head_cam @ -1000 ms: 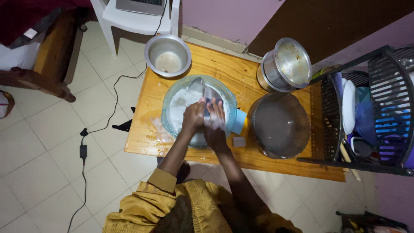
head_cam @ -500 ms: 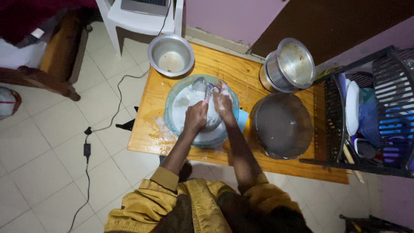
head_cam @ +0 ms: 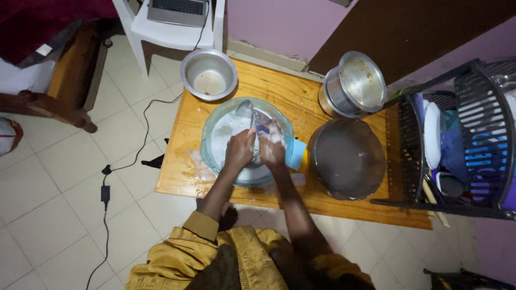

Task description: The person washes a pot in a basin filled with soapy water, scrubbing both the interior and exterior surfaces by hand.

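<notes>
Both soapy hands, left hand [head_cam: 239, 150] and right hand [head_cam: 272, 146], clasp a metal spoon [head_cam: 248, 111] (bowl toward 12 o'clock) over the clear round glass basin [head_cam: 215, 121] on the wooden counter [head_cam: 279, 88].

In front of me stands a low wooden table [head_cam: 279, 86] with 1 steel pot [head_cam: 208, 73] at its far left corner, a stack of 2 steel pots [head_cam: 355, 84] at the far right, and a large dark basin [head_cam: 348, 157] just below them. A black dish rack [head_cam: 462, 139] holds plates to my right. A white plastic chair [head_cam: 172, 24] carries a laptop [head_cam: 179, 11]; a black cable [head_cam: 137, 145] trails over the tiles.
</notes>
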